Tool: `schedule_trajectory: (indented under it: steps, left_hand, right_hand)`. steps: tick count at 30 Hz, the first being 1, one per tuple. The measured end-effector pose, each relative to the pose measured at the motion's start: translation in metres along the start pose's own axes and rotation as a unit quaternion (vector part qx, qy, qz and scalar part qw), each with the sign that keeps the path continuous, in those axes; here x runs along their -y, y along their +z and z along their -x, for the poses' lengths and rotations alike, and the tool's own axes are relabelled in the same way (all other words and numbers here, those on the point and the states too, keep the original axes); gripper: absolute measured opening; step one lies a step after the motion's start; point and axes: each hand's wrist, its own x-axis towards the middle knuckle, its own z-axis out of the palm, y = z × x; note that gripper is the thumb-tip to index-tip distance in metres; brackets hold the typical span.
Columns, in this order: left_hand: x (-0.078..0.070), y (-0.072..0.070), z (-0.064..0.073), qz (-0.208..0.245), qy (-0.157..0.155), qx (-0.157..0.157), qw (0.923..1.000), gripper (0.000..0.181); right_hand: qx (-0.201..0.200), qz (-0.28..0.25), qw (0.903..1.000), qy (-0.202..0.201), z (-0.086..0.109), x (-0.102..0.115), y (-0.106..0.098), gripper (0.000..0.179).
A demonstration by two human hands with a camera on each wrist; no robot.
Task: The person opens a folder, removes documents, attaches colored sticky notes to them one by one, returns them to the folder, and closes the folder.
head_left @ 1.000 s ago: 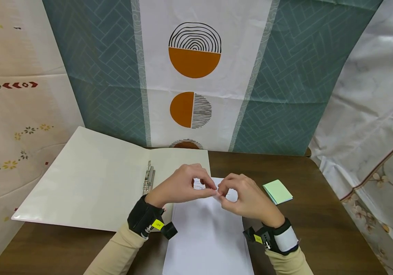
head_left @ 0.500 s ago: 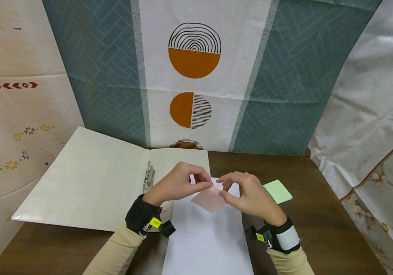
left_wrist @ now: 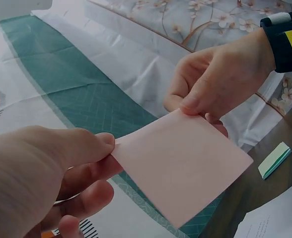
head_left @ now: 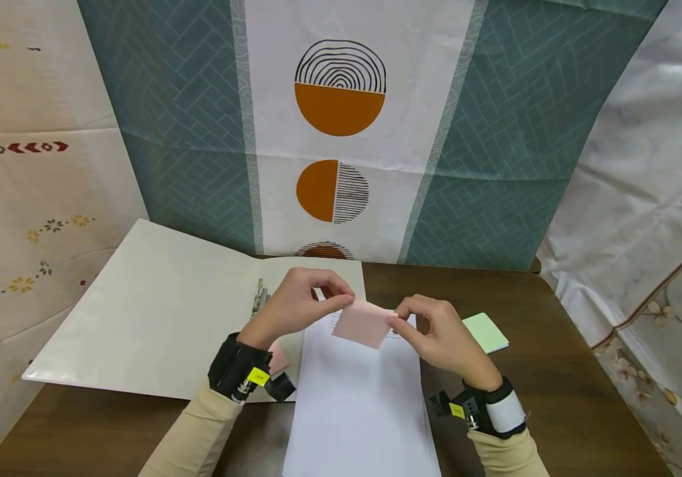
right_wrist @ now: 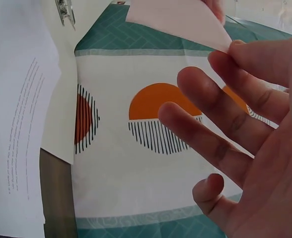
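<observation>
A pink sticky note [head_left: 364, 323] is stretched between both hands above a stack of white paper [head_left: 358, 404] with printed lines near its top. My left hand [head_left: 299, 301] pinches the note's upper left corner between thumb and index finger. At the opposite corner my right hand [head_left: 442, 334] pinches it the same way, its other fingers spread loosely in the right wrist view. The note [left_wrist: 181, 166] looks blank and flat in the left wrist view. More pink paper [head_left: 278, 358] shows beside the left wrist, partly hidden by it.
An open white ring binder [head_left: 156, 311] lies at the left, its metal clip [head_left: 260, 297] partly behind the left hand. A pad of green sticky notes [head_left: 485, 332] rests on the brown table [head_left: 555, 377] at the right. A patterned cloth [head_left: 197, 119] hangs behind.
The hands were close together over the note; they have moved apart, the left hand going left and up. The note has turned from a drooping diamond to spread between both hands.
</observation>
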Motion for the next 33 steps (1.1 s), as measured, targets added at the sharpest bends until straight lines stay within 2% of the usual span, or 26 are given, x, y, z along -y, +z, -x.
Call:
schedule_trajectory:
  steps: [5, 9, 13, 18, 22, 26, 32, 33]
  left_hand:
    - [0.001, 0.002, -0.001, -0.012, -0.015, 0.002, 0.9998, 0.005]
    - [0.005, 0.006, -0.001, -0.01, -0.067, 0.026, 0.9974, 0.005]
    - [0.014, 0.017, -0.001, -0.018, -0.143, 0.065, 0.9875, 0.006]
    - [0.031, 0.034, 0.002, -0.062, -0.206, 0.108, 0.9706, 0.009]
    - [0.042, 0.044, 0.005, -0.085, -0.229, 0.13, 0.9609, 0.011]
    - [0.046, 0.05, 0.007, -0.11, -0.241, 0.155, 0.9518, 0.016]
    - [0.05, 0.056, 0.008, -0.136, -0.238, 0.186, 0.9436, 0.024]
    - [0.057, 0.059, 0.008, -0.145, -0.231, 0.19, 0.9432, 0.025]
  right_hand:
    - [0.008, -0.027, 0.9992, 0.029, 0.0, 0.001, -0.002, 0.018]
    - [0.044, -0.039, 0.9932, 0.101, -0.002, -0.001, 0.001, 0.02]
    - [0.112, -0.04, 0.9778, 0.172, -0.003, -0.009, 0.009, 0.021]
    - [0.177, -0.027, 0.9615, 0.208, -0.001, -0.019, 0.021, 0.026]
    - [0.209, -0.022, 0.9512, 0.226, 0.001, -0.026, 0.032, 0.031]
    - [0.226, -0.012, 0.9443, 0.239, 0.005, -0.033, 0.041, 0.03]
    - [0.239, 0.015, 0.9338, 0.265, 0.009, -0.037, 0.052, 0.031]
    - [0.241, 0.021, 0.9323, 0.269, 0.01, -0.037, 0.054, 0.032]
